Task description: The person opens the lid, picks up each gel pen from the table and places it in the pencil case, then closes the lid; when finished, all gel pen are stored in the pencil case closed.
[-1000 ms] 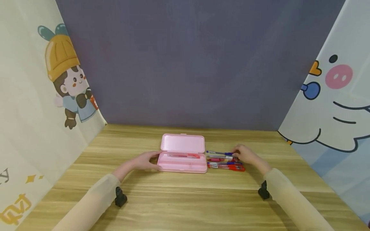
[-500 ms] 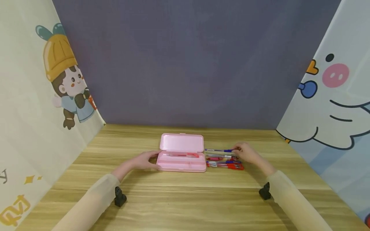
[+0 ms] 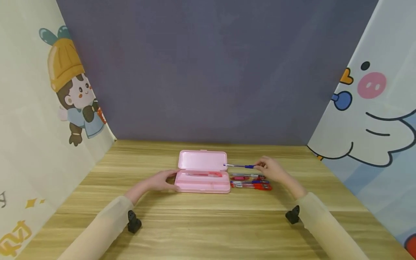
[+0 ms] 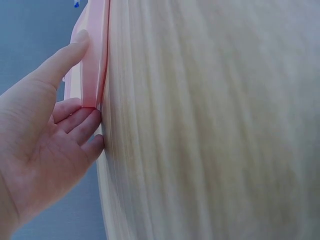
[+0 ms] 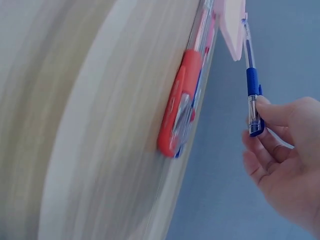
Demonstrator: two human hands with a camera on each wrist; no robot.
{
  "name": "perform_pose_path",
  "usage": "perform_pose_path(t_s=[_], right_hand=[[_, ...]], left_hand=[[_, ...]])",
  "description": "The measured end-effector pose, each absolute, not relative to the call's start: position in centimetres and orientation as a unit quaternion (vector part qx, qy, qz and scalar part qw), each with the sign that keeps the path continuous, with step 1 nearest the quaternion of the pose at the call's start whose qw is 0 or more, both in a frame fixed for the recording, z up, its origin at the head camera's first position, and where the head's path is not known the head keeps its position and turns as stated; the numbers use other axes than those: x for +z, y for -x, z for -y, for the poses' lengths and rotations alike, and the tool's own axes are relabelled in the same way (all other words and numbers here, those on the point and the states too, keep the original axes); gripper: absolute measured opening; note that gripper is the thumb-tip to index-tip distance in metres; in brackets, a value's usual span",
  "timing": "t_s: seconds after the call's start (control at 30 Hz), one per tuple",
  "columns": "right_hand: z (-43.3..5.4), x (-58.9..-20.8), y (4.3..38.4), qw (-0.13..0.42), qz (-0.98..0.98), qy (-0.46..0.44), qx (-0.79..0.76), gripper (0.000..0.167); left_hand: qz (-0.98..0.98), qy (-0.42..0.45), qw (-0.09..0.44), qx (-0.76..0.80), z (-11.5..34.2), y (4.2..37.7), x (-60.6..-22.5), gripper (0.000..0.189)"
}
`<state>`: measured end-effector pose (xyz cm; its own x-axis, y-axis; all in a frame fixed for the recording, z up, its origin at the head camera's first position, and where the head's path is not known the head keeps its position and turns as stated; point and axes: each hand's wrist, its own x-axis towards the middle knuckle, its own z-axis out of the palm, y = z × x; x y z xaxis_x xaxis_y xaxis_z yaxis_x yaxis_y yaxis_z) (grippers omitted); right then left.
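Note:
An open pink pencil case [image 3: 195, 186] lies on the table with its lid folded back. A red pen [image 3: 212, 174] lies in its rear compartment. At the case's left end my left hand [image 3: 160, 180] holds it; the left wrist view shows the thumb on the rim and the fingers bent against the end. My right hand [image 3: 273, 169] pinches a blue pen [image 5: 252, 82] near its capped end, thumb against fingers. Held level above the table, the pen points left, its far end near the lid's right edge.
Several pens [image 3: 250, 185], red, blue and clear, lie side by side just right of the case. The wooden table [image 3: 201, 224] meets a dark wall [image 3: 211, 72] at the back. Panels with cartoon prints stand at both sides.
My right hand has lifted the blue pen off the table beside the other pens and moved it slightly left and away from me. The left hand stays on the pencil case.

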<state>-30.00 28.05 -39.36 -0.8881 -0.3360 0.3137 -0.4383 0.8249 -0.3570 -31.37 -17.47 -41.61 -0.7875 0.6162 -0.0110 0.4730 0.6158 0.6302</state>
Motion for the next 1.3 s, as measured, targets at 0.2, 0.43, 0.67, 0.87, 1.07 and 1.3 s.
perform_pose_path(t_s=[0.2, 0.43, 0.67, 0.87, 1.07, 1.3], right_hand=[[-26.5, -39.1, 30.2, 0.127, 0.942, -0.214, 0.224, 0.015], [-24.9, -39.2, 30.6, 0.145, 0.93, -0.233, 0.244, 0.014], [-23.1, -39.2, 31.0, 0.148, 0.923, -0.243, 0.259, 0.013], [-21.6, -39.1, 31.2, 0.14, 0.915, -0.25, 0.285, 0.013], [-20.1, -39.0, 31.5, 0.137, 0.909, -0.263, 0.293, 0.009], [-18.6, -39.1, 31.8, 0.116, 0.906, -0.278, 0.298, 0.01]], left_hand=[[-0.895, -0.298, 0.112, 0.313, 17.6, 31.2, -41.6, 0.084], [-0.899, -0.297, 0.108, 0.304, 17.5, 31.3, -41.6, 0.085], [-0.897, -0.292, 0.108, 0.314, 17.5, 31.5, -41.8, 0.085], [-0.896, -0.29, 0.115, 0.314, 17.4, 31.5, -41.9, 0.085], [-0.9, -0.289, 0.113, 0.306, 17.4, 31.4, -41.7, 0.085], [-0.896, -0.296, 0.109, 0.313, 17.4, 31.6, -41.7, 0.084]])
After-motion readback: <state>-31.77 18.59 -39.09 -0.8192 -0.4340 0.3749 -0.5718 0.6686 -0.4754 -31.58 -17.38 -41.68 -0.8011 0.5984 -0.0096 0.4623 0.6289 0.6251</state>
